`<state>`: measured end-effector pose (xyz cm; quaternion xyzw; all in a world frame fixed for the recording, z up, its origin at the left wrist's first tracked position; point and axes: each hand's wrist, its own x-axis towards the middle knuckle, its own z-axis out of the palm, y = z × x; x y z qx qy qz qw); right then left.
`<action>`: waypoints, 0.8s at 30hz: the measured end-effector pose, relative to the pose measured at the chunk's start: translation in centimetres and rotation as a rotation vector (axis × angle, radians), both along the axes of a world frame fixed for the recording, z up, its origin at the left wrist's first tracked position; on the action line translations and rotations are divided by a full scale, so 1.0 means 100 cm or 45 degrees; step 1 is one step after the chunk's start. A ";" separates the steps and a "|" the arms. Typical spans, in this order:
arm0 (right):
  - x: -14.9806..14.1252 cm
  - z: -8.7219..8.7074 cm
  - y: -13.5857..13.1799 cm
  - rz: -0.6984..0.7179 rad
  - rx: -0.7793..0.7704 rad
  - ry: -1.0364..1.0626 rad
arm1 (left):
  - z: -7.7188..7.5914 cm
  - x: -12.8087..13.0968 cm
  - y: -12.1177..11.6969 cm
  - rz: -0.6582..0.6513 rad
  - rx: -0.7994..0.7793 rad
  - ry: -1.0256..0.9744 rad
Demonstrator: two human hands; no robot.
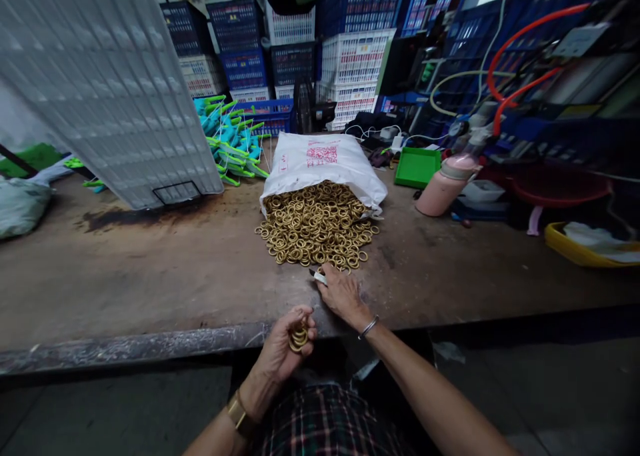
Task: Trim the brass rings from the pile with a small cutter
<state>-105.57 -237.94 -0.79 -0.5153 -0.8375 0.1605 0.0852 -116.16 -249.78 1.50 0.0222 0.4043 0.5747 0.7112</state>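
A pile of brass rings (316, 233) spills from a white sack (323, 163) onto the brown worktable (150, 276). My left hand (287, 346) is at the table's front edge, its fingers closed round a small stack of brass rings (299, 337). My right hand (341, 293) rests on the table at the near edge of the pile, fingers reaching among the rings. A thin bangle sits on my right wrist, a gold watch on my left.
A tilted white plastic crate (115, 89) stands at the left, with green and blue plastic parts (233, 143) behind it. A green tray (417, 167), a pink bottle (447, 184), a yellow bin (585, 246) and stacked crates (353, 69) lie to the right and back.
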 end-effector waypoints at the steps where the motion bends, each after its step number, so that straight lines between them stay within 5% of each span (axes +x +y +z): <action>1: 0.000 -0.001 0.000 0.000 -0.001 -0.001 | -0.001 -0.001 0.001 0.009 -0.013 -0.033; 7: 0.003 -0.004 0.001 0.050 0.028 0.030 | -0.003 -0.006 0.005 0.079 -0.083 -0.015; 15: 0.008 -0.004 0.001 0.097 0.005 0.208 | 0.001 -0.009 0.011 -0.032 -0.007 0.129; 19: 0.008 -0.002 0.003 0.035 -0.271 0.582 | 0.000 -0.007 0.013 -0.062 0.072 0.737; 24: 0.007 0.007 -0.002 -0.006 -0.938 1.064 | -0.006 -0.007 0.014 -0.036 0.342 1.445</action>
